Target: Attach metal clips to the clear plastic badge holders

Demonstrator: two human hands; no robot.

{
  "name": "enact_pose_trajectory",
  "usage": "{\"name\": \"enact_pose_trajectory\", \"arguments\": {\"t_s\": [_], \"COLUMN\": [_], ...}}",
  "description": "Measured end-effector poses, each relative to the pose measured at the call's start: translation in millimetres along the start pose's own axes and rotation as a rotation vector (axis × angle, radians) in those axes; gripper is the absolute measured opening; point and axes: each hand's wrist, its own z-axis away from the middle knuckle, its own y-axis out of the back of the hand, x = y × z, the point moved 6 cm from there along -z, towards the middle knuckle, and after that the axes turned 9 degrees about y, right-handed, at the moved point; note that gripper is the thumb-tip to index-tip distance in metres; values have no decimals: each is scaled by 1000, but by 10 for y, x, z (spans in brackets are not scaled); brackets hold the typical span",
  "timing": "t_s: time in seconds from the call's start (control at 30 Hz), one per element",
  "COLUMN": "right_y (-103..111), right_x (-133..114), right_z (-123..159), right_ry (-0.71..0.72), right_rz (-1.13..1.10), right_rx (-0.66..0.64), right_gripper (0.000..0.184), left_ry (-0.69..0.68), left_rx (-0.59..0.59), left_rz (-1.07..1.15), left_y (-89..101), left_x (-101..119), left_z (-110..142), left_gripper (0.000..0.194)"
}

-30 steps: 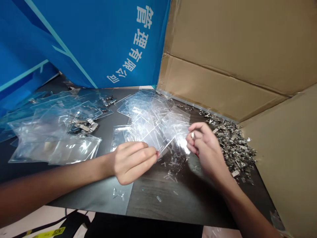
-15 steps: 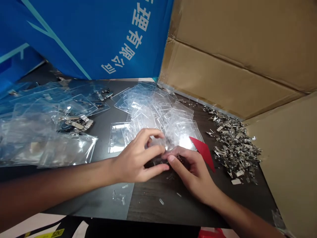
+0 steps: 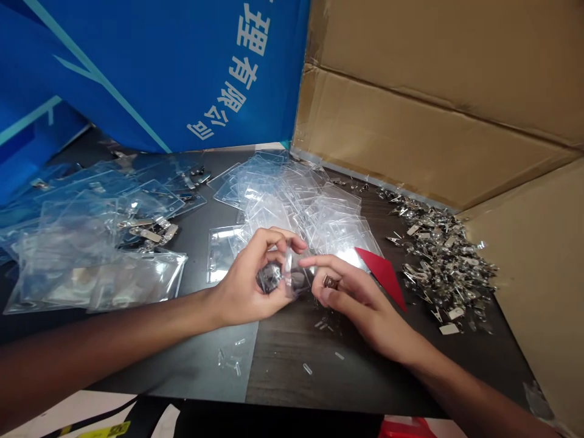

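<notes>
At a dark tabletop (image 3: 365,377), loose plastic strips (image 3: 230,359) lie nearest as the left hand (image 3: 249,280) clenches its fingers around a clear badge holder (image 3: 296,274) and dark clip (image 3: 269,278). The right hand (image 3: 360,298) pinches a small metal piece (image 3: 331,282). Beyond sit a red card (image 3: 382,274), a heap of metal clips (image 3: 447,261), stacked holders (image 3: 292,207), a cardboard wall (image 3: 410,121) and a blue banner (image 3: 159,73).
</notes>
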Motion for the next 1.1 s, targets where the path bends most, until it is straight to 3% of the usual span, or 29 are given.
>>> {"name": "enact_pose_trajectory", "arguments": {"t_s": [0.23, 0.4, 0.63, 0.9, 1.1], "right_y": [21, 68, 197, 119, 154], "right_x": [180, 177, 218, 212, 175], "right_z": [-73, -88, -80, -51, -59], "right_ry": [-79, -99, -98, -169, -114], "right_rz": [-387, -521, -385, -432, -322], "right_rx": [23, 147, 290, 185, 211], "right_gripper": [17, 13, 16, 34, 19], "left_ry": [134, 186, 281, 373, 422], "left_rx": [13, 20, 1, -34, -58], "left_rz": [157, 178, 203, 147, 163], "left_y": [51, 67, 51, 60, 26], "left_x": [-125, -113, -166, -217, -217], "left_z": [-53, -88, -64, -69, -75], "left_gripper": [38, 40, 55, 54, 50]}}
